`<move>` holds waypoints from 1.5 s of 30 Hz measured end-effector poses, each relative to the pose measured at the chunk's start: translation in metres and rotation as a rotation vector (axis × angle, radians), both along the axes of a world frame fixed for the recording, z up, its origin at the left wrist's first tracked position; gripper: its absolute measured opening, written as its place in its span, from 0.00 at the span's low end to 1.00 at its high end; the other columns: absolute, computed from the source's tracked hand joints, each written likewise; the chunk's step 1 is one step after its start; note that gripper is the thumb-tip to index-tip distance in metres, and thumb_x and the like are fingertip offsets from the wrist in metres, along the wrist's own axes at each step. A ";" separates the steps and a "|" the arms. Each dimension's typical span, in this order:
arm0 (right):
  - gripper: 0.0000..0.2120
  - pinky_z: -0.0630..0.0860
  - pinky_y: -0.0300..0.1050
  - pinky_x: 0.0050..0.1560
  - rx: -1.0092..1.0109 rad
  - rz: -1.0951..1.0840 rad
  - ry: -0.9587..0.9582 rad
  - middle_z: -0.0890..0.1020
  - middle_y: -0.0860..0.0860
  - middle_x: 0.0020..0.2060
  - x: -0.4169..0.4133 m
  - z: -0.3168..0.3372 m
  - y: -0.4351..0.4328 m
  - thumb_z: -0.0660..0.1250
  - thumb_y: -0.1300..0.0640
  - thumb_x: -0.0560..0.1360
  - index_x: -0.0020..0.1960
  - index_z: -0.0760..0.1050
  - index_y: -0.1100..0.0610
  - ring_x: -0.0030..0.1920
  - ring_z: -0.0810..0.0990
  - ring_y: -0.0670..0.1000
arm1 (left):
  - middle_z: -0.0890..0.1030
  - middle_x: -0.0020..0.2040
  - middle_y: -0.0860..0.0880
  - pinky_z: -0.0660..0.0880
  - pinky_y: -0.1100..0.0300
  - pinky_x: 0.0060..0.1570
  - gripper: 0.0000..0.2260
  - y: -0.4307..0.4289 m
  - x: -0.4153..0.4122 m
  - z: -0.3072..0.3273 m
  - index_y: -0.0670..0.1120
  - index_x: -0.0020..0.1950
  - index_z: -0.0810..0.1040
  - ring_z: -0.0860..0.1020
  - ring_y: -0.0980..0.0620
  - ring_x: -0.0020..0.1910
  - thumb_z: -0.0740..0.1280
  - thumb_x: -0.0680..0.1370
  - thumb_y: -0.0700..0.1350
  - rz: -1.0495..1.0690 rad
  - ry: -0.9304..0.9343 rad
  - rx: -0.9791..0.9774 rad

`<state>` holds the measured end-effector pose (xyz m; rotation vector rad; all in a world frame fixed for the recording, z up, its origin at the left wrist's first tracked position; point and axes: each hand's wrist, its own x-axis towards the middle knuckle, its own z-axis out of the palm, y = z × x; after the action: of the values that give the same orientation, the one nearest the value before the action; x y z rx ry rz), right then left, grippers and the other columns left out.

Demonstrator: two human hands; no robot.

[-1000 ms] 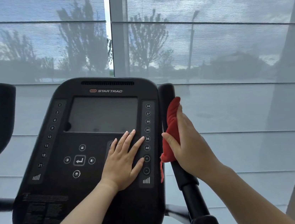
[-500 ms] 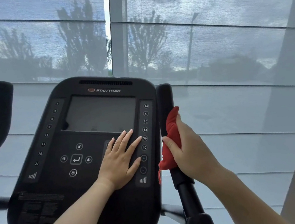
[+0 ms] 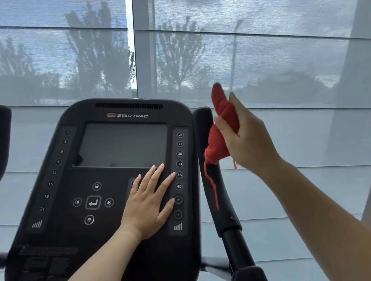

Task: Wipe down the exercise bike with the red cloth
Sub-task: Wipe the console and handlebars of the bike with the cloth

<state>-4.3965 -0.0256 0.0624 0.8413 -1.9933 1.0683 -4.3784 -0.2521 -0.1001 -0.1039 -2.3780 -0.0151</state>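
Just right of the black exercise-bike console (image 3: 73,224), the right hand (image 3: 249,139) grips a bunched red cloth (image 3: 223,121), thumb and fingers curled round it. To that hand's left stands the black padded right handlebar (image 3: 224,210), its long axis close to upright. The cloth's lower end overlaps it in view, but I cannot tell whether they touch. The left hand (image 3: 150,200) lies flat on the console, fingers straight, holding nothing. I judge that the right hand, being nearer the bar, would move leftward and run the cloth along its length.
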 end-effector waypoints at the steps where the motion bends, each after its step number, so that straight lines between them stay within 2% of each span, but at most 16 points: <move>1: 0.28 0.58 0.27 0.57 0.012 0.012 0.017 0.72 0.54 0.67 -0.002 0.009 -0.009 0.63 0.51 0.77 0.74 0.60 0.58 0.65 0.70 0.51 | 0.57 0.78 0.50 0.47 0.51 0.74 0.26 -0.001 0.000 0.000 0.56 0.76 0.58 0.52 0.51 0.77 0.51 0.78 0.60 0.000 -0.003 -0.002; 3: 0.23 0.63 0.35 0.62 0.081 0.048 0.028 0.74 0.54 0.64 -0.007 0.017 -0.024 0.63 0.51 0.78 0.70 0.65 0.57 0.63 0.72 0.52 | 0.55 0.78 0.51 0.46 0.51 0.75 0.26 -0.002 0.000 0.000 0.56 0.77 0.57 0.50 0.52 0.77 0.50 0.78 0.60 -0.003 -0.009 0.003; 5: 0.14 0.70 0.44 0.61 0.121 0.086 0.043 0.77 0.51 0.56 -0.008 0.016 -0.032 0.62 0.53 0.78 0.62 0.73 0.54 0.57 0.75 0.50 | 0.54 0.78 0.51 0.46 0.52 0.75 0.27 -0.003 0.000 0.000 0.56 0.77 0.56 0.49 0.52 0.77 0.50 0.78 0.60 0.000 -0.013 0.001; 6: 0.12 0.70 0.45 0.60 0.131 0.097 0.062 0.77 0.50 0.55 -0.007 0.014 -0.032 0.62 0.53 0.78 0.60 0.74 0.53 0.55 0.76 0.49 | 0.54 0.78 0.51 0.46 0.52 0.75 0.27 -0.003 0.000 0.001 0.56 0.77 0.57 0.49 0.52 0.77 0.50 0.78 0.60 0.000 -0.012 -0.001; 11: 0.21 0.64 0.44 0.68 0.309 0.044 0.201 0.70 0.53 0.66 -0.004 0.006 -0.023 0.62 0.54 0.78 0.68 0.67 0.60 0.66 0.68 0.52 | 0.55 0.78 0.51 0.45 0.52 0.74 0.26 -0.003 0.000 0.000 0.56 0.77 0.57 0.50 0.52 0.77 0.50 0.79 0.60 -0.005 -0.004 -0.004; 15: 0.14 0.62 0.40 0.62 0.543 -0.014 0.223 0.75 0.50 0.58 -0.009 0.028 -0.030 0.62 0.51 0.77 0.59 0.73 0.57 0.60 0.70 0.53 | 0.54 0.78 0.51 0.46 0.51 0.74 0.26 -0.003 -0.001 -0.001 0.56 0.77 0.57 0.49 0.52 0.77 0.50 0.79 0.60 -0.007 -0.002 -0.001; 17: 0.12 0.63 0.41 0.60 0.578 -0.029 0.225 0.75 0.50 0.55 -0.011 0.032 -0.031 0.61 0.50 0.77 0.56 0.73 0.56 0.58 0.71 0.53 | 0.55 0.78 0.51 0.46 0.51 0.74 0.26 -0.003 -0.001 -0.001 0.56 0.77 0.58 0.49 0.52 0.77 0.50 0.79 0.60 -0.013 0.002 0.004; 20: 0.15 0.60 0.39 0.64 0.508 -0.023 0.271 0.73 0.51 0.59 -0.008 0.018 -0.029 0.63 0.52 0.77 0.60 0.72 0.59 0.61 0.69 0.54 | 0.54 0.78 0.52 0.45 0.52 0.74 0.26 -0.003 0.000 -0.001 0.56 0.77 0.57 0.48 0.53 0.77 0.50 0.79 0.60 -0.016 0.001 0.004; 23: 0.23 0.51 0.44 0.74 0.441 -0.094 0.320 0.64 0.56 0.70 -0.003 -0.008 -0.031 0.62 0.53 0.78 0.69 0.65 0.62 0.72 0.58 0.57 | 0.54 0.78 0.52 0.46 0.51 0.74 0.26 -0.003 0.001 -0.001 0.56 0.77 0.58 0.49 0.52 0.77 0.51 0.79 0.59 -0.025 0.004 0.011; 25: 0.27 0.43 0.42 0.72 0.431 -0.119 0.314 0.58 0.55 0.74 -0.003 -0.015 -0.032 0.61 0.52 0.78 0.73 0.60 0.61 0.75 0.51 0.57 | 0.55 0.78 0.51 0.46 0.51 0.73 0.25 -0.003 0.001 0.000 0.56 0.76 0.58 0.50 0.52 0.77 0.51 0.79 0.59 -0.030 0.007 0.015; 26: 0.27 0.44 0.41 0.71 0.427 -0.106 0.298 0.57 0.55 0.74 -0.004 -0.013 -0.033 0.61 0.52 0.78 0.73 0.59 0.61 0.75 0.50 0.56 | 0.55 0.78 0.51 0.46 0.51 0.73 0.25 -0.003 0.001 0.000 0.56 0.76 0.58 0.50 0.52 0.77 0.51 0.79 0.59 -0.030 0.008 0.017; 32: 0.28 0.55 0.38 0.70 0.188 -0.010 0.152 0.61 0.52 0.72 -0.010 -0.003 -0.042 0.60 0.51 0.79 0.74 0.56 0.59 0.71 0.60 0.52 | 0.57 0.77 0.51 0.48 0.51 0.73 0.25 -0.003 0.001 0.000 0.55 0.76 0.60 0.53 0.51 0.77 0.53 0.79 0.58 -0.040 0.019 0.022; 35: 0.31 0.53 0.24 0.64 0.055 0.060 0.066 0.62 0.52 0.72 -0.005 -0.028 -0.035 0.60 0.50 0.78 0.76 0.51 0.57 0.71 0.61 0.48 | 0.56 0.78 0.51 0.47 0.52 0.73 0.25 -0.004 0.001 -0.001 0.56 0.76 0.59 0.51 0.52 0.77 0.51 0.79 0.59 -0.031 0.014 0.017; 37: 0.32 0.52 0.19 0.61 0.032 0.070 0.052 0.64 0.53 0.71 -0.007 -0.033 -0.030 0.61 0.51 0.78 0.76 0.51 0.57 0.70 0.63 0.48 | 0.54 0.78 0.52 0.46 0.52 0.74 0.25 -0.004 0.000 -0.002 0.57 0.76 0.57 0.49 0.53 0.77 0.50 0.79 0.60 -0.025 0.010 0.020; 41: 0.33 0.50 0.16 0.56 0.065 0.034 0.090 0.65 0.52 0.71 -0.016 -0.018 -0.032 0.61 0.50 0.78 0.76 0.50 0.57 0.69 0.63 0.48 | 0.56 0.78 0.52 0.47 0.52 0.73 0.25 -0.004 0.000 -0.001 0.57 0.76 0.58 0.51 0.53 0.77 0.51 0.79 0.59 -0.034 0.008 0.022; 45: 0.32 0.54 0.17 0.57 0.032 0.064 0.062 0.66 0.50 0.70 -0.011 -0.031 -0.030 0.62 0.51 0.78 0.76 0.52 0.55 0.68 0.65 0.45 | 0.53 0.78 0.53 0.45 0.52 0.74 0.25 -0.005 -0.001 -0.002 0.58 0.77 0.57 0.47 0.55 0.77 0.50 0.79 0.60 -0.028 0.010 0.025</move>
<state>-4.4073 -0.0558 0.0317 0.9499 -1.9478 1.0368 -4.3794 -0.2569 -0.1024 -0.1249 -2.3651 -0.0575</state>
